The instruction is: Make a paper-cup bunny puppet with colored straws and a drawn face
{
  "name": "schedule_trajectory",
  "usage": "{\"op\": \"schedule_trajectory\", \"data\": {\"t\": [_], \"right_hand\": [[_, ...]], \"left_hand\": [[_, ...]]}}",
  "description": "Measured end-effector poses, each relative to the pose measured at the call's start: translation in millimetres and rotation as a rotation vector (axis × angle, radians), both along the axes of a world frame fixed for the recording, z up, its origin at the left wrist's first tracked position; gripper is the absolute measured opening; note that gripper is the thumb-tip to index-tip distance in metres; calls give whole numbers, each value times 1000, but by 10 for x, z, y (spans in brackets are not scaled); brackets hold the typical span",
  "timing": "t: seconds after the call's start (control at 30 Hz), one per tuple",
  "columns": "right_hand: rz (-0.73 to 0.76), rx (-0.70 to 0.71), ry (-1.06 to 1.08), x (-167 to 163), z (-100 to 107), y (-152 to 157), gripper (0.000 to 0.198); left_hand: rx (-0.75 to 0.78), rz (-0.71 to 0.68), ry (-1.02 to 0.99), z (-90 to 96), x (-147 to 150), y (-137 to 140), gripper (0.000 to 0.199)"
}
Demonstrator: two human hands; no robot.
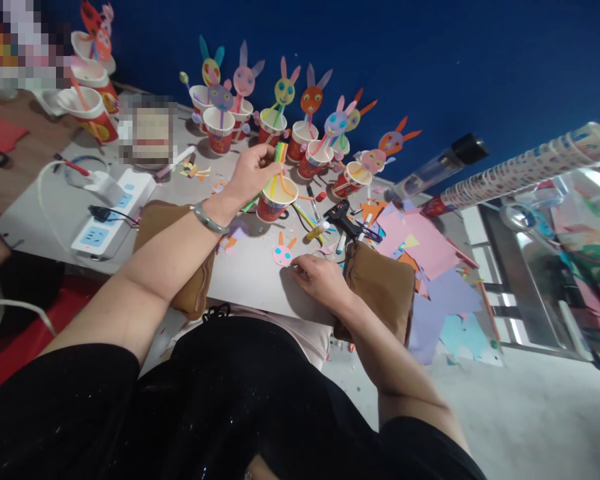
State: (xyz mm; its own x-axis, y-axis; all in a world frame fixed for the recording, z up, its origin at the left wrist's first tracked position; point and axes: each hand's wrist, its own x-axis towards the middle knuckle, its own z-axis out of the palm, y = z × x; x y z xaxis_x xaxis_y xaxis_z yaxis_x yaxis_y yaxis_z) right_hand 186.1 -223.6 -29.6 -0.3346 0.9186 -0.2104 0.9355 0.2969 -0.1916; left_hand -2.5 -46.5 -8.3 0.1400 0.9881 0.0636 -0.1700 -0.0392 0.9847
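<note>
My left hand [257, 172] is closed around the top of a small bundle of coloured strips or straws [281, 152], yellow, green and orange. Their lower ends reach down into a red-and-white paper cup [273, 212] standing upright on the table. On the tabletop near me, a pink paper rabbit face [281, 255] with blue eyes and orange ears lies face up. The fingers of my right hand [321, 283] are curled and pinch at its right edge; the fingertips are partly hidden.
Behind stand several finished rabbit cups [307, 137]. A black glue gun [344, 219], a glue stick [316, 231] and paper scraps [430, 247] lie to the right, beside a long cup stack [525, 175]. A power strip [114, 217] is left. Brown cushioned pads [380, 283] edge the table.
</note>
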Motion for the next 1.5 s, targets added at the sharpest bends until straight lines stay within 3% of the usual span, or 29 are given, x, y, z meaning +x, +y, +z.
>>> {"op": "schedule_trajectory", "data": {"t": [0.27, 0.6, 0.9, 1.1, 1.5], "right_hand": [[-89, 23, 17, 64, -52, 69, 26], [-116, 68, 60, 2, -53, 229, 23], [5, 58, -34, -70, -89, 61, 29], [53, 48, -139, -109, -85, -45, 40], [173, 29, -223, -146, -146, -164, 42]], "left_hand": [[62, -100, -11, -40, -6, 5, 22], [65, -52, 5, 7, 6, -38, 15], [45, -29, 4, 2, -3, -8, 18], [20, -66, -11, -29, 23, -26, 16], [13, -125, 34, 31, 33, -96, 22]]}}
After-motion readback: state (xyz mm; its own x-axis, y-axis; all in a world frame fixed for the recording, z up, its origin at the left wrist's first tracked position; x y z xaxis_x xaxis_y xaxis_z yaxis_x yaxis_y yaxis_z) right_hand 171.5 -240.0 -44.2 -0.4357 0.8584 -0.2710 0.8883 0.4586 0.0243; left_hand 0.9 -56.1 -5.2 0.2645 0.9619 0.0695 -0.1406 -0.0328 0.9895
